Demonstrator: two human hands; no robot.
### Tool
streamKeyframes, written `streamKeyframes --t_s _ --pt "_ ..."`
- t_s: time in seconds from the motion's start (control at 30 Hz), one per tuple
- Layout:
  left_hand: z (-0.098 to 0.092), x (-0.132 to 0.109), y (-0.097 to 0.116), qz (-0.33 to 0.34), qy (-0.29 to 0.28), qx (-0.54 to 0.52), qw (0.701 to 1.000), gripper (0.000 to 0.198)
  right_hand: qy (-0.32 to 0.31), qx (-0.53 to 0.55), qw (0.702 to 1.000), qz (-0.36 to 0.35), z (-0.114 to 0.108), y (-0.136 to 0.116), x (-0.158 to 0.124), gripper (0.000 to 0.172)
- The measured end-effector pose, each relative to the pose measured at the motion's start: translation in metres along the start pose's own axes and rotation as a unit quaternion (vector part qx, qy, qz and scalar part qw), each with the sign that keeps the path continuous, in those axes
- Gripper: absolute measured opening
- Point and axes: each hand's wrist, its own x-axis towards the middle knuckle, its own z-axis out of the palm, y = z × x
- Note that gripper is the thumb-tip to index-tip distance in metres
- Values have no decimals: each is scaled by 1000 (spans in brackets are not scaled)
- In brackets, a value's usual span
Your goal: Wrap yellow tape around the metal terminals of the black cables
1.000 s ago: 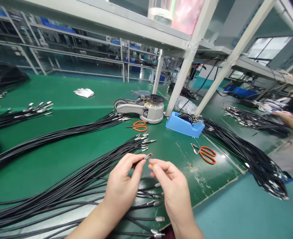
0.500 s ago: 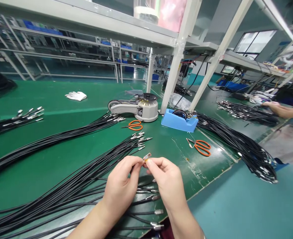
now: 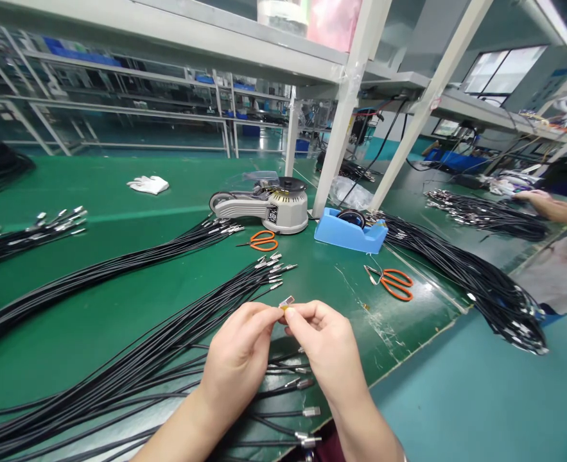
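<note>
My left hand (image 3: 241,346) and my right hand (image 3: 329,343) meet fingertip to fingertip above the green table, both closed in a pinch. Between them sticks up a small silver cable connector (image 3: 289,300), with a bit of yellow tape (image 3: 284,308) at its base. My fingers hide the rest of it. Beneath and left of my hands lie black cables (image 3: 167,346) with silver connector ends. Some connector ends (image 3: 312,411) poke out below my wrists.
Orange-handled scissors (image 3: 262,241) lie by a grey tape dispenser machine (image 3: 286,212). A blue tape holder (image 3: 350,232) and a second pair of scissors (image 3: 395,283) are to the right. More cable bundles (image 3: 456,276), a white glove (image 3: 148,185) and shelf posts (image 3: 336,135) stand around. A co-worker's arm (image 3: 553,206) reaches in at right.
My fingertips have shifted very slightly around the connector, and my left fingers sit closer together. The view has turned a little; both hands keep their pinch.
</note>
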Motion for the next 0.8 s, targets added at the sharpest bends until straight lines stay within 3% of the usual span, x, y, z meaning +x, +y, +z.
streamKeyframes --t_s 0.8 --pt "1 -1 -3 24 23 -23 999 33 -22 -15 1000 -6 0 -6 3 14"
